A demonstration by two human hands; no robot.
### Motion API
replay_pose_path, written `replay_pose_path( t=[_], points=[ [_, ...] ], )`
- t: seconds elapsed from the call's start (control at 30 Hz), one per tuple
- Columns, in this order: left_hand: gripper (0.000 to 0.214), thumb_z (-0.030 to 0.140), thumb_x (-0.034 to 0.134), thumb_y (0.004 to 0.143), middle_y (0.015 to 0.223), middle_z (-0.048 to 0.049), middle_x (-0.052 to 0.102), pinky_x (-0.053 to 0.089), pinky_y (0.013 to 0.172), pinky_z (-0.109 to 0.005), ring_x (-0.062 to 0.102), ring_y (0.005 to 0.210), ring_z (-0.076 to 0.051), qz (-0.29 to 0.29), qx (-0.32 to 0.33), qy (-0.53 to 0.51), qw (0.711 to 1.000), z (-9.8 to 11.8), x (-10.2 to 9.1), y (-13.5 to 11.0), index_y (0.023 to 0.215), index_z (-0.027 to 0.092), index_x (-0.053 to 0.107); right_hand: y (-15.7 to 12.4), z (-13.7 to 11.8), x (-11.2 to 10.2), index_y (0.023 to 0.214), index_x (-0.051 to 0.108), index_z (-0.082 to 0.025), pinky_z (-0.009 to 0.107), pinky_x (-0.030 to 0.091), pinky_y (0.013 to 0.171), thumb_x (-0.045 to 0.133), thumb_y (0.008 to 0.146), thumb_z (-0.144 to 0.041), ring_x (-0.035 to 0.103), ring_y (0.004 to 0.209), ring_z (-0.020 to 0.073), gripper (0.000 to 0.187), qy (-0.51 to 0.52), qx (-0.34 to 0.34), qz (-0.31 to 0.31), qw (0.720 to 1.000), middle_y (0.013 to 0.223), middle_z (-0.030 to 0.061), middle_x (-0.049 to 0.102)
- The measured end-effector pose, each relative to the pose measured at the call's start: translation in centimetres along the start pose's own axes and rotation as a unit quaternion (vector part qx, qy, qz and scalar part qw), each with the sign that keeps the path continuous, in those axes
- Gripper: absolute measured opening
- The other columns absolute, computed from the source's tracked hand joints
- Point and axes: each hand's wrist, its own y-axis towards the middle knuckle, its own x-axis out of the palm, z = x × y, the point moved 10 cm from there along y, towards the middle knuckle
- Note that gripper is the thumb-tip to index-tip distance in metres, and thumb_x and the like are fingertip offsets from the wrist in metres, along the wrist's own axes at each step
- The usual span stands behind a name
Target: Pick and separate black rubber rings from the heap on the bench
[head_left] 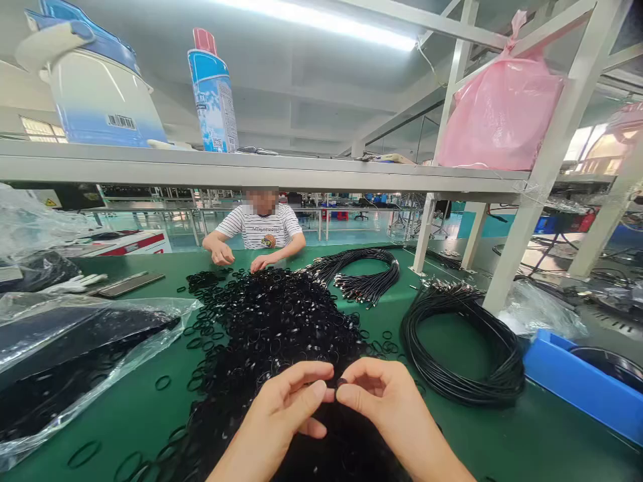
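Note:
My left hand point(286, 408) and my right hand point(386, 402) meet at the fingertips low in the middle of the view. Between them they pinch a small black rubber ring point(340, 383). Right beneath and behind them spreads a big heap of black rubber rings point(281, 321) on the green table point(502, 442). Loose rings point(161, 383) lie scattered around the heap's edges.
A coil of black cables point(467, 348) lies to the right, another bundle point(362, 274) farther back. A clear plastic bag point(75, 361) with dark contents lies left, a blue tray point(577, 381) right. A person in a striped shirt point(261, 231) works across the table. A shelf point(251, 171) overhead holds a spray can and pink bag.

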Motion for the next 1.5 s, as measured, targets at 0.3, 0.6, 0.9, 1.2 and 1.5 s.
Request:
replay_pose_path(
  t=[0.3, 0.6, 0.9, 1.2, 1.5],
  points=[
    [0.024, 0.037, 0.067, 0.074, 0.066, -0.0007, 0.062, 0.033, 0.048, -0.019, 0.053, 0.06, -0.011, -0.009, 0.004, 0.149, 0.989, -0.2, 0.3, 0.1, 0.079, 0.014, 0.066, 0.0, 0.7, 0.6, 0.08, 0.068, -0.015, 0.024, 0.042, 0.066, 0.072, 0.068, -0.02, 0.056, 0.069, 0.0134, 0.014, 0.141, 0.035, -0.042, 0.988, 0.071, 0.001, 0.065],
    [0.031, 0.043, 0.063, 0.074, 0.069, -0.0026, 0.061, 0.031, 0.043, -0.017, 0.049, 0.057, -0.01, -0.018, -0.001, 0.097, 0.995, -0.7, 0.2, 0.4, 0.076, 0.012, 0.063, -0.3, -0.2, 0.6, 0.084, 0.061, -0.018, 0.024, 0.04, 0.073, 0.069, 0.072, -0.019, 0.054, 0.075, 0.0126, 0.014, 0.192, 0.004, -0.064, 0.979, 0.078, -0.0007, 0.062],
    [0.015, 0.034, 0.058, 0.08, 0.074, 0.0028, 0.054, 0.034, 0.057, -0.022, 0.044, 0.066, -0.012, 0.063, 0.096, 0.268, 0.957, 2.5, -0.4, -0.8, 0.075, 0.021, 0.06, -0.2, -0.4, -0.2, 0.083, 0.061, -0.018, 0.025, 0.043, 0.071, 0.065, 0.074, -0.019, 0.054, 0.075, 0.0139, 0.01, 0.108, 0.001, -0.008, 0.994, 0.078, -0.0005, 0.062],
    [0.014, 0.03, 0.055, 0.08, 0.07, 0.0031, 0.052, 0.033, 0.057, -0.022, 0.043, 0.065, -0.013, 0.032, 0.077, 0.291, 0.953, 1.4, 0.4, -0.6, 0.072, 0.02, 0.061, -0.6, -0.8, 0.5, 0.084, 0.06, -0.019, 0.025, 0.042, 0.073, 0.064, 0.076, -0.021, 0.052, 0.079, 0.0141, 0.009, 0.107, -0.005, -0.025, 0.994, 0.08, -0.0015, 0.059],
    [0.021, 0.036, 0.049, 0.084, 0.06, 0.0068, 0.04, 0.026, 0.051, -0.019, 0.033, 0.057, -0.01, 0.041, 0.037, 0.228, 0.972, 1.9, -1.4, -0.6, 0.071, 0.02, 0.053, 0.6, 0.0, -1.7, 0.082, 0.056, -0.019, 0.024, 0.042, 0.066, 0.06, 0.074, -0.017, 0.05, 0.071, 0.0122, 0.009, 0.025, -0.031, 0.018, 0.999, 0.076, -0.003, 0.055]
  ],
)
